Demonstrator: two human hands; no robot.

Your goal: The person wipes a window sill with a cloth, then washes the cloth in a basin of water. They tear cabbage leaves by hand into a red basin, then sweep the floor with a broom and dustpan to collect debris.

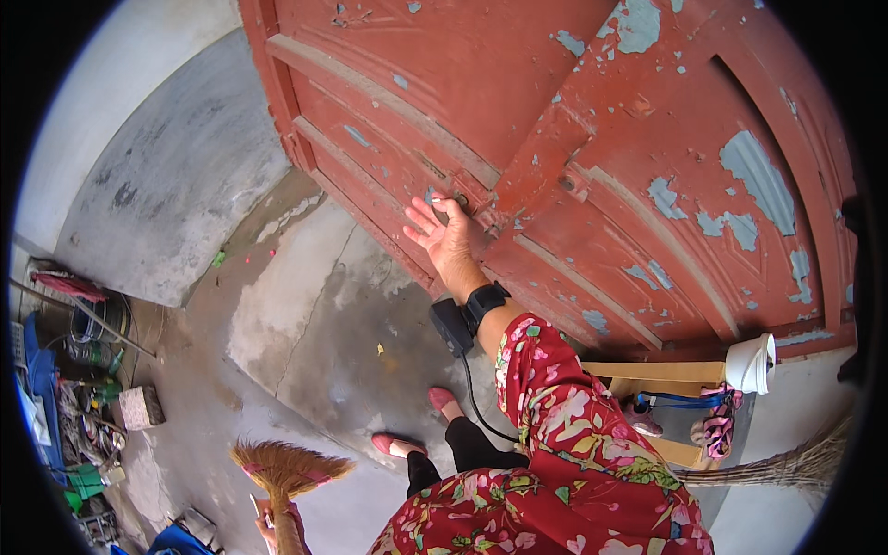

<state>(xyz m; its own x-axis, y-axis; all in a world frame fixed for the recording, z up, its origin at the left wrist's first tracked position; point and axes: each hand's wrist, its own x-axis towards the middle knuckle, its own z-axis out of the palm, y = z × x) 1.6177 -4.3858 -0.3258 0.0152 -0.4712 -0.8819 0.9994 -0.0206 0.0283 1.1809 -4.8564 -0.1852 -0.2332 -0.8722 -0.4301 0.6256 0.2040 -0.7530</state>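
My right hand (pixel 442 232) is raised at a red wooden double door (pixel 388 90) with peeling paint. Its palm is turned up and the fingers are spread. The thumb lies against a round metal door pull (pixel 461 201); whether it hooks through the pull is hard to see. A black band with a small box (pixel 454 326) and cable is strapped to that wrist. Low in the picture, my left hand (pixel 267 528) grips a straw hand broom (pixel 284 479), bristles upward. A flat brown and white piece (pixel 258 505) shows beside that hand, partly hidden.
At the left lie bottles, cloths, a green container (pixel 84 480) and a block (pixel 142 408). A cardboard box (pixel 655 371), white bucket (pixel 749 364), shoe (pixel 642 420) and twig broom (pixel 777 468) stand at the right. Concrete floor (pixel 333 333) stretches around my feet.
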